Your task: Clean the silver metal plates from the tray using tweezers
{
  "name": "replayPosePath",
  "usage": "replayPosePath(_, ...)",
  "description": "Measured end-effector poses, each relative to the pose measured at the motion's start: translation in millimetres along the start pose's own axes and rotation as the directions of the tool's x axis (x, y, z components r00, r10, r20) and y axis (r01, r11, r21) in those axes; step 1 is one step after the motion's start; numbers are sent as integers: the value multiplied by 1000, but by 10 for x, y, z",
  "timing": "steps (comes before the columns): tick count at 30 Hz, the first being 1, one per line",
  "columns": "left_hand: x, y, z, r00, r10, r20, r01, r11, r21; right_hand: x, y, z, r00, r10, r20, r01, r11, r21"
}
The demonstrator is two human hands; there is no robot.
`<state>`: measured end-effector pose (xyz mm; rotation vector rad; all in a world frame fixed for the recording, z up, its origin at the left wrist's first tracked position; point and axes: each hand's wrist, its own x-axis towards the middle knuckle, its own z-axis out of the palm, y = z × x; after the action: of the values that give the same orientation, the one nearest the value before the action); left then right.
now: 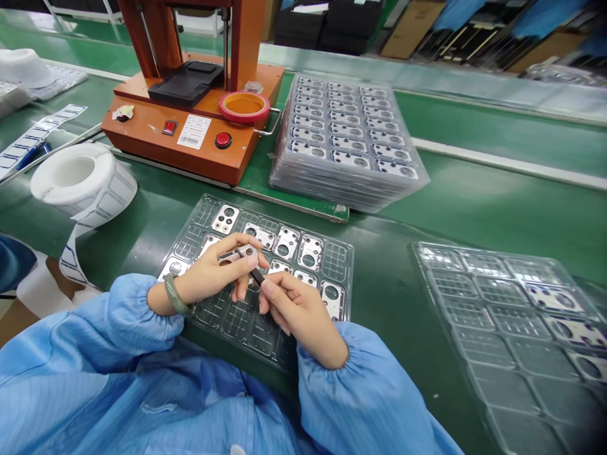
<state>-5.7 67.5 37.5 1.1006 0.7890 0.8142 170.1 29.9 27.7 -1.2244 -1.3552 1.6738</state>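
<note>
- Over the near clear tray [335,262], we are working with both hands close together, well inside its outline.
- With our left hand [220,268], we are pinching a small metal plate [250,252] between thumb and curled fingers, raised above the tray.
- With our right hand [300,308], we are gripping a slim dark piece [257,276], thumb pressing against bent fingers; its far end is meeting or nearly meeting the plate, and we cannot tell which.
- Around our hands, more silver plates [286,243] are lying in the tray's compartments, some being partly hidden by our fingers.
- On our left wrist, we are wearing a green bangle [175,296], just beyond the gathered blue cuff.
- To our right, a second clear tray [507,387] is lying on the green table [384,303], holding several similar plates along its right side.
- Ahead of us, an orange press [161,146] is standing beside a stack of filled trays [346,183].
- To our left, a white label roll [53,184] is trailing its strip.
</note>
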Motion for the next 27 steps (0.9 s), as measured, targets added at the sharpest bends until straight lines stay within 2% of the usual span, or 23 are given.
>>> replayPosePath(2, -2, -5, -5, 1000, -1, 4, 1, 1000, -5, 17, -1, -1, 996, 32, 82, -36, 998, 49)
replayPosePath(5, -3, -13, -13, 1000, -7, -8, 7, 1000, 5, 33, 18, 14, 994, 63, 92, -65, 998, 24)
replayPosePath(7, 1, -20, -16, 1000, 1, -20, -1, 1000, 17, 34, 39, 25, 999, 41, 34, -39, 998, -39)
replayPosePath(11, 16, -28, -15, 999, 14, -39, -13, 1000, 25, 7, 69, 37, 983, -128, -134, 96, 971, -220)
replayPosePath(13, 18, -27, -13, 999, 9, -39, -8, 1000, 27, -14, 61, 38, 972, -172, -160, 117, 946, -303)
replayPosePath(16, 11, -19, -9, 1000, -7, -20, 7, 1000, 16, -36, 23, 27, 978, -171, -117, 120, 929, -350)
replayPosePath(22, -1, -4, 0, 998, -58, 40, 59, 998, -28, -24, -28, 2, 995, -55, 84, 77, 953, -292)
replayPosePath(27, 2, -2, 8, 998, -70, -2, 70, 997, -10, 4, 22, 6, 997, -31, 73, 48, 969, -241)
